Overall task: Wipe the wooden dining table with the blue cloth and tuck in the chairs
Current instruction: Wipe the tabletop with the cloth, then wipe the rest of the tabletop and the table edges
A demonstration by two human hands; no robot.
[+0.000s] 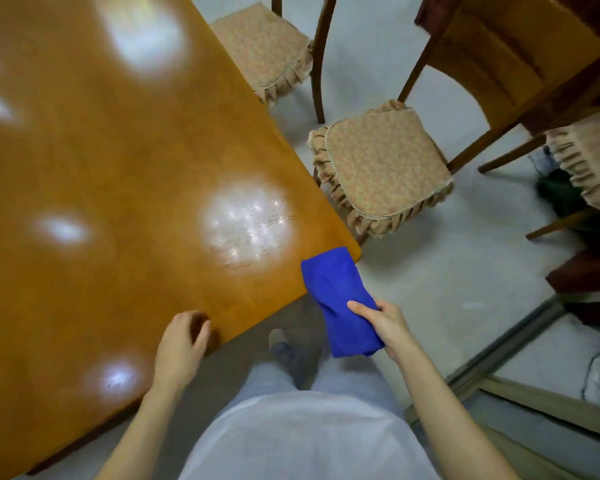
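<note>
Three cushioned chairs (381, 168) run partly out of frame beside the glossy table (118, 168), at whose corner the right hand (388, 327) pinches the folded bright-blue cloth (340, 299) while the left hand (181, 344) rests loosely curled on its edge.

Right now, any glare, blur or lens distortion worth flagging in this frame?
Head view: white glare patches on the wooden table, the biggest near the blue cloth; the left hand at the table edge looks motion-smeared, the right hand gripping the cloth is sharper; the wide-angle lens bows the legs of the chair.
</note>
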